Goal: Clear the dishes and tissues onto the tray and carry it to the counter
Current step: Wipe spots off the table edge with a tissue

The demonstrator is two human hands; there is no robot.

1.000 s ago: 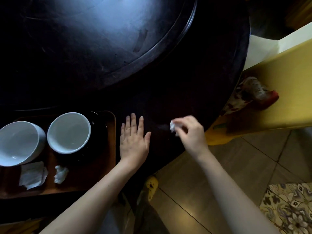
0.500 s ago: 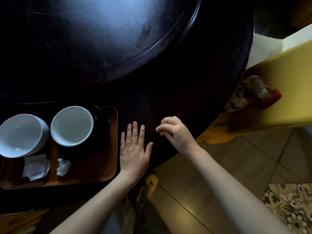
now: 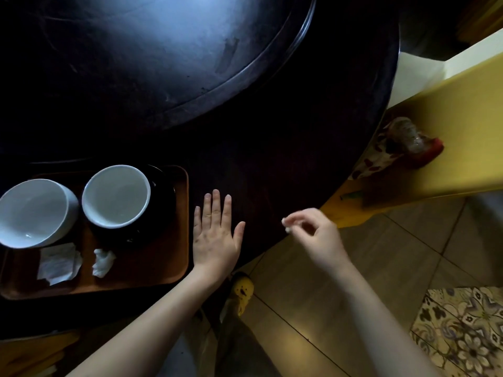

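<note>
Head view, looking down at dark round table [image 3: 272, 148]. Left hand [image 3: 216, 235] lies flat, palm down on the tabletop, fingers straight and slightly spread, thumb out; it holds nothing and sits just right of the tray [image 3: 163, 270], apart from its rim. Right hand [image 3: 313, 232] is over the table's near edge, blurred, fingers curled with thumb and forefinger pinched on a small white tissue scrap [image 3: 286, 226]; only a speck of it shows past the fingertips, so its size and shape cannot be told.

Brown tray sits at the left on the table; its left end is cut off by the frame. On it: two white bowls, the left bowl [image 3: 35, 213] partly out of frame, the right bowl [image 3: 117, 195] resting on something dark, too dim to identify. In front of the bowls, a flat tissue [image 3: 58, 263] and a crumpled tissue [image 3: 103, 262], near each other but apart.

Raised inner disc [image 3: 152, 58] of the table catches a pale glare; the rest of the top is nearly black and detail is lost.
</note>
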